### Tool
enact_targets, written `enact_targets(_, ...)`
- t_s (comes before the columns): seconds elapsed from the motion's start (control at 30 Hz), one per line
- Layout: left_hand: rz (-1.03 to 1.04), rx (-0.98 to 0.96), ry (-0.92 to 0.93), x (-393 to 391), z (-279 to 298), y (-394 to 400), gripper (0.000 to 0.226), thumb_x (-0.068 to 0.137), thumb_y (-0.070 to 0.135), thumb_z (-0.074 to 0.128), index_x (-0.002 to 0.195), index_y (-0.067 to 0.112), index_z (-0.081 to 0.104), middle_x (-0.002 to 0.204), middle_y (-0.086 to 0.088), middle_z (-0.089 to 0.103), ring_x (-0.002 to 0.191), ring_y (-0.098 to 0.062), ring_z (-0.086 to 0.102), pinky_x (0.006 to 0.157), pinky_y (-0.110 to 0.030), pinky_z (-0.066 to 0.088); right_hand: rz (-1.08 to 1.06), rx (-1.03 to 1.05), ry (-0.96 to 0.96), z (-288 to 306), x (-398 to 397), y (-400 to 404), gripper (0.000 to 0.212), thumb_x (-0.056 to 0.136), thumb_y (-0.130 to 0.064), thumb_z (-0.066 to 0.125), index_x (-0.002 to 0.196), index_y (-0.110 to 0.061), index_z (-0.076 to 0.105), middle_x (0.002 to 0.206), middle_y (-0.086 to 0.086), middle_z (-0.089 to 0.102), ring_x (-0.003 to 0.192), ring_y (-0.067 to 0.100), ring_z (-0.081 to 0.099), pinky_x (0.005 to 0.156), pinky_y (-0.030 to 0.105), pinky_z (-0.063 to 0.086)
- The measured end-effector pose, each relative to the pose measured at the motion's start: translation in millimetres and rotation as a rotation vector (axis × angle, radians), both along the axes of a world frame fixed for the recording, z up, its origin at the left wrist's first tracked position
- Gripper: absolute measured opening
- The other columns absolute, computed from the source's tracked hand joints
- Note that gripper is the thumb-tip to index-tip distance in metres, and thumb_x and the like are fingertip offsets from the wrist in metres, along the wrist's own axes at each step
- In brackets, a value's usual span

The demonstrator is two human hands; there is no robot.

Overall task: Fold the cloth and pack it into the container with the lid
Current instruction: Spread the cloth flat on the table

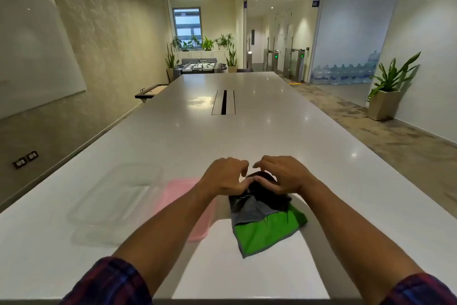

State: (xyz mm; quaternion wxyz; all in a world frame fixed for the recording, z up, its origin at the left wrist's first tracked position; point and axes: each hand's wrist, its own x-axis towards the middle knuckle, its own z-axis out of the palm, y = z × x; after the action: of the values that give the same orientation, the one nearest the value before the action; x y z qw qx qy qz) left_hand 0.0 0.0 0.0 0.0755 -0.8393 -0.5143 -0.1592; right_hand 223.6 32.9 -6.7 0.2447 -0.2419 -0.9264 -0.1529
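left hand [226, 177], right hand [284, 176]: both pinching cloth [265, 220] | container [111, 202] left

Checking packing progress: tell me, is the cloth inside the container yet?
No, the cloth lies on the table, beside the container.

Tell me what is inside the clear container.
Nothing shows inside the clear container; only white table shows through it. The cloth lies outside, held by the left hand and right hand. The pink lid lies beside it.

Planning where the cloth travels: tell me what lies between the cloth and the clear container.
In the head view, the pink lid lies between the cloth and the clear container, partly hidden by the left forearm.
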Motion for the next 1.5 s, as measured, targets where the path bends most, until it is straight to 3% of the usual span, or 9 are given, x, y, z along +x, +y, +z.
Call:
enact_targets(0.3,0.069,-0.110,-0.010,6.2,-19.4,-0.6,0.021,0.086,0.031,0.055,0.102,0.022,0.064,0.091,-0.007,0.070,0.084,-0.032,0.064,0.062,-0.030,0.038,-0.300,-0.228,0.062,-22.0,1.0,6.4,0.036,0.099,-0.044,0.059,0.125,-0.021,0.068,0.116,0.000,0.064,0.087,0.026,0.067,0.065,0.039,0.055)
enact_targets(0.47,0.268,-0.085,-0.471,14.0,-1.7,3.0,0.014,0.092,0.025,0.051,0.099,0.023,0.063,0.085,-0.010,0.072,0.070,-0.026,0.068,0.062,-0.033,0.053,-0.175,-0.269,0.255,-9.7,-7.2,1.0,0.026,0.095,-0.039,0.058,0.094,-0.016,0.071,0.074,0.000,0.070,0.063,0.023,0.062,0.058,0.038,0.051)
enact_targets(0.6,0.198,-0.144,-0.792,25.7,32.2,7.9,0.026,0.098,0.034,0.048,0.090,0.018,0.066,0.086,-0.003,0.071,0.078,-0.020,0.068,0.073,-0.039,0.058,0.065,-0.290,0.299,13.9,-20.4,-5.9,0.020,0.101,-0.025,0.053,0.103,-0.013,0.068,0.076,0.005,0.071,0.062,0.023,0.059,0.061,0.035,0.049)
enact_targets(0.73,0.074,-0.131,-0.971,42.0,64.8,5.3,0.034,0.096,0.053,0.055,0.086,0.023,0.066,0.081,0.004,0.070,0.076,-0.010,0.068,0.068,-0.024,0.055,0.139,-0.248,0.612,36.7,-31.0,-7.5,0.025,0.089,-0.010,0.048,0.099,-0.002,0.070,0.086,0.006,0.070,0.070,0.017,0.059,0.068,0.022,0.050)
enact_targets(0.83,0.012,-0.129,-1.080,45.6,87.2,7.2,0.001,0.092,0.023,0.067,0.092,0.022,0.067,0.087,0.002,0.073,0.083,-0.014,0.071,0.076,-0.033,0.061,0.103,-0.160,0.890,51.7,-33.6,-1.0,0.015,0.074,0.003,0.055,0.088,0.001,0.062,0.088,0.012,0.060,0.075,0.022,0.055,0.066,0.033,0.048)
enact_targets(0.9,-0.045,-0.154,-1.106,46.2,102.4,7.2,0.018,0.090,0.003,0.062,0.094,0.019,0.069,0.094,-0.002,0.074,0.090,-0.018,0.071,0.080,-0.037,0.060,0.054,-0.222,1.040,61.3,-30.7,4.7,0.027,0.073,0.002,0.060,0.099,-0.003,0.057,0.099,0.010,0.057,0.079,0.024,0.055,0.066,0.034,0.045)
enact_targets(1.13,-0.273,-0.260,-1.006,44.5,145.0,4.5,0.035,0.090,-0.013,0.046,0.110,0.006,0.067,0.112,-0.008,0.070,0.106,-0.020,0.068,0.085,-0.029,0.059,0.399,-0.887,1.042,105.3,-15.6,13.2,0.055,0.081,-0.002,0.070,0.134,-0.008,0.057,0.122,0.007,0.071,0.112,0.022,0.069,0.085,0.032,0.058)
enact_targets(1.37,-0.283,-0.277,-0.786,34.9,157.0,12.5,0.024,0.088,0.030,0.075,0.107,0.016,0.070,0.091,-0.003,0.072,0.081,-0.009,0.069,0.069,-0.023,0.056,0.300,-1.116,0.943,119.0,12.1,26.8,0.031,0.073,-0.017,0.089,0.101,-0.014,0.076,0.088,0.010,0.077,0.081,0.023,0.074,0.076,0.030,0.062)
enact_targets(1.5,-0.127,-0.284,-0.383,14.0,153.9,22.6,0.059,0.066,0.049,0.088,0.116,0.028,0.064,0.097,0.003,0.066,0.087,-0.011,0.063,0.065,-0.023,0.050,0.090,-0.995,0.945,113.5,36.3,37.7,0.035,0.068,-0.032,0.093,0.085,-0.008,0.074,0.045,-0.003,0.044,0.035,0.011,0.031,0.040,0.017,0.028)
